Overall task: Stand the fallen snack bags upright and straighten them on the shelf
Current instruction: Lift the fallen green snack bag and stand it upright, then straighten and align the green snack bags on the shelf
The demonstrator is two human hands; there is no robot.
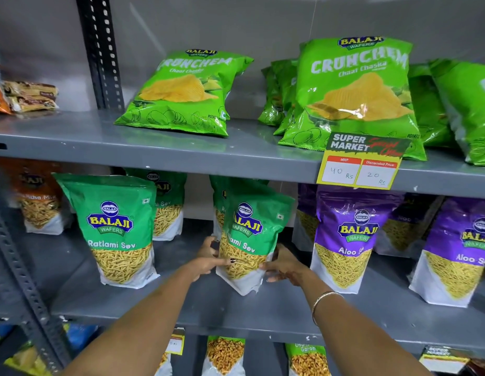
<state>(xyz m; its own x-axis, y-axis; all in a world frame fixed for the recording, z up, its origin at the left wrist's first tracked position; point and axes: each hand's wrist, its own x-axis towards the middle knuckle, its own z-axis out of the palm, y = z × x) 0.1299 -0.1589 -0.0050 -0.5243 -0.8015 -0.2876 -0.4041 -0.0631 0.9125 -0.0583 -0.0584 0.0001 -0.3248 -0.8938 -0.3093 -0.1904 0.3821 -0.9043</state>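
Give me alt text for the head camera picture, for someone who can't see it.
Both hands, left hand and right hand, grip a tilted green Ratlami Sev bag on the middle shelf, between an upright Ratlami Sev bag and purple Aloo Sev bags. Above, green Crunchem bags lean back.

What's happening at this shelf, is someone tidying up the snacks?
Yes. A person is gripping a green Ratlami Sev bag on the middle shelf with both hands: left hand and right hand on its lower sides. The bag is upright but twisted a little. Another Ratlami Sev bag stands to its left, purple Aloo Sev bags to its right. Above, a Crunchem chips bag leans back.
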